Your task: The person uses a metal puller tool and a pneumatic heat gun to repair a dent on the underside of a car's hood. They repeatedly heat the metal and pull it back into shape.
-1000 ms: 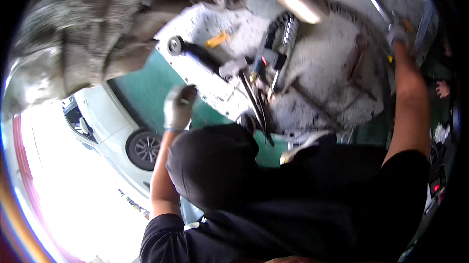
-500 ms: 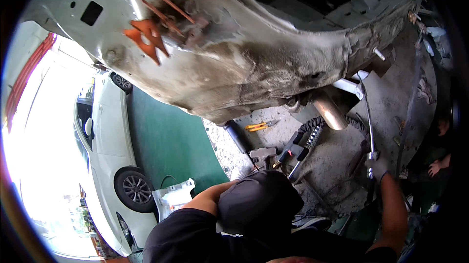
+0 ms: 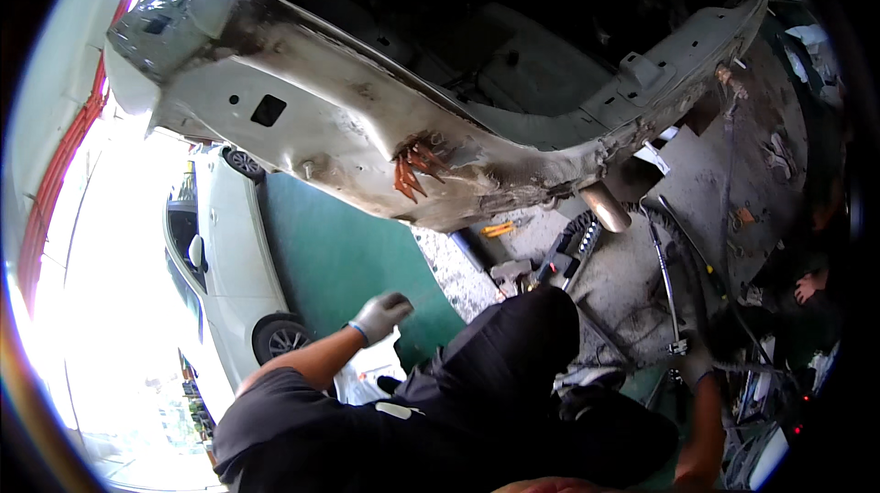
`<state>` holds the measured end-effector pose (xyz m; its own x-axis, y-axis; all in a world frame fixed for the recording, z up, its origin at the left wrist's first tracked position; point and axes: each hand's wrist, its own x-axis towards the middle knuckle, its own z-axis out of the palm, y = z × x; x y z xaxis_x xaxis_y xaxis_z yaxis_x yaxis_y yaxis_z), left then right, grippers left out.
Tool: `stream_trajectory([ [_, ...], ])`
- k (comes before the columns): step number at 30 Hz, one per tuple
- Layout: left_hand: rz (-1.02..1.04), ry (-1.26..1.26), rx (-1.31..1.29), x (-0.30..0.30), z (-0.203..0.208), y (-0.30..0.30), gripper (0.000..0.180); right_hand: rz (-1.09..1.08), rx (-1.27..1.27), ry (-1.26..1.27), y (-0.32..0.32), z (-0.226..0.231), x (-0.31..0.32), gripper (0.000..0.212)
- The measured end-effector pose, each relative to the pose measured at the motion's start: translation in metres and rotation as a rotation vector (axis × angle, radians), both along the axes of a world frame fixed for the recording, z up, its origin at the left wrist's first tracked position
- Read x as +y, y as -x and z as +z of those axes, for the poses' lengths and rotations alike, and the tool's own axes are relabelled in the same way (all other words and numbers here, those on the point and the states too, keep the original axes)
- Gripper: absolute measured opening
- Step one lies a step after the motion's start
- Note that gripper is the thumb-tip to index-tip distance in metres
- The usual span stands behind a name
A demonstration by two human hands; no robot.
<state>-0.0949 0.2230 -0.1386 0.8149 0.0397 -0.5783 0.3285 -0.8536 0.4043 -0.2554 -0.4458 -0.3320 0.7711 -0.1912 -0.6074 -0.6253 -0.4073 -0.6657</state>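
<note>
My left hand [image 3: 383, 317], in a grey glove, is raised over the green floor, left of my dark-clothed knee [image 3: 541, 323]. Its fingers look loosely bent and apart, with nothing in them. Low on the right, my gloved right hand [image 3: 694, 363] is closed on the handle end of what looks like a gas torch [image 3: 662, 264]. The torch's long metal tube points away from me, its bent tip short of the copper-coloured pipe [image 3: 605, 206]. Above is a dirty, pale car body panel [image 3: 367, 145] with rusty orange metal tabs [image 3: 411, 172] sticking out.
Around the floor lie yellow-handled pliers [image 3: 498, 229], a black ribbed hose [image 3: 579, 223], a metal block [image 3: 510, 271] and a long thin tool [image 3: 687, 235]. A white car [image 3: 225, 264] stands at left. At right, another person's hand [image 3: 808, 287] shows.
My left hand has lifted from beside my knee and moved left. The right hand and torch have shifted lower and nearer me. My view has tilted, showing more of the car body's dark interior.
</note>
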Motion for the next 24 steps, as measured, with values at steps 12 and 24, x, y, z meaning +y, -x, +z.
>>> stream_trajectory([
  [12,0.219,0.413,-0.126,-0.096,0.260,-0.044,0.020,0.029,0.313,0.158,0.097,0.090,0.027,0.062],
  [24,0.205,0.406,-0.089,-0.120,0.284,-0.059,0.020,-0.121,0.458,-0.027,0.169,0.234,0.072,0.058],
])
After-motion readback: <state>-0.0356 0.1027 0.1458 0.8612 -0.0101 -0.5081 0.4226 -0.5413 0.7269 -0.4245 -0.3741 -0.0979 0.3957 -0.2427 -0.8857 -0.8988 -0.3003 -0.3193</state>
